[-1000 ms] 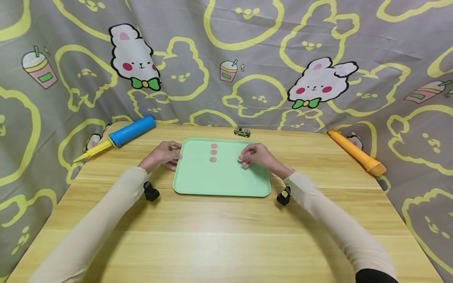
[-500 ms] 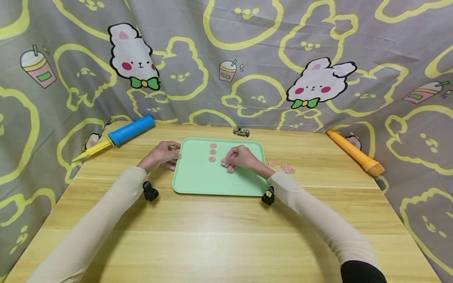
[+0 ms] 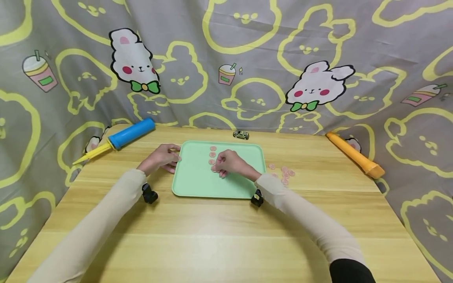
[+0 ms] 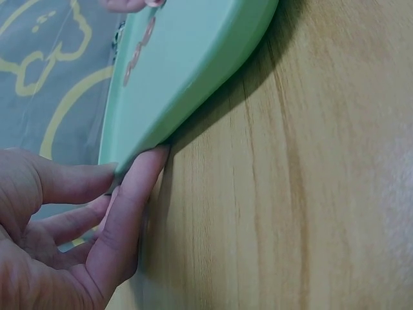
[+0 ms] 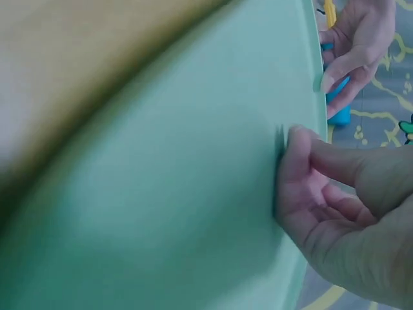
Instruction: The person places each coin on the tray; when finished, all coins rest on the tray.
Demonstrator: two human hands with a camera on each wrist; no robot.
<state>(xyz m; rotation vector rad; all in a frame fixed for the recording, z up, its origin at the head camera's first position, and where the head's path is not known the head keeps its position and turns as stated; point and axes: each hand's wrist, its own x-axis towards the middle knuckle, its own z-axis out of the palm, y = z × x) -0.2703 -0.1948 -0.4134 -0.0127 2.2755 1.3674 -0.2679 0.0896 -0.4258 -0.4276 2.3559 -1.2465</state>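
A light green tray (image 3: 198, 186) lies on the wooden table. Its left rim is pinched by my left hand (image 3: 162, 156), thumb on the rim and fingers against the outer side in the left wrist view. Three copper-coloured coins (image 3: 212, 155) form a column on the tray. At the near end of that column, my right hand (image 3: 231, 162) pinches another copper-coloured coin (image 3: 214, 168) low over the tray; whether it touches the surface I cannot tell. In the right wrist view the fingers hide this coin.
Several loose copper-coloured coins (image 3: 285, 173) lie on the table right of the tray. Behind it stands a small toy car (image 3: 241, 135). A blue and yellow pump (image 3: 127, 134) is at the back left, an orange tube-like object (image 3: 355, 155) at the right. A patterned curtain (image 3: 262, 51) surrounds the table.
My right hand has moved left across the tray with the coin, to the near end of the column. More loose coins on the right are uncovered. My left hand has stayed at the rim.
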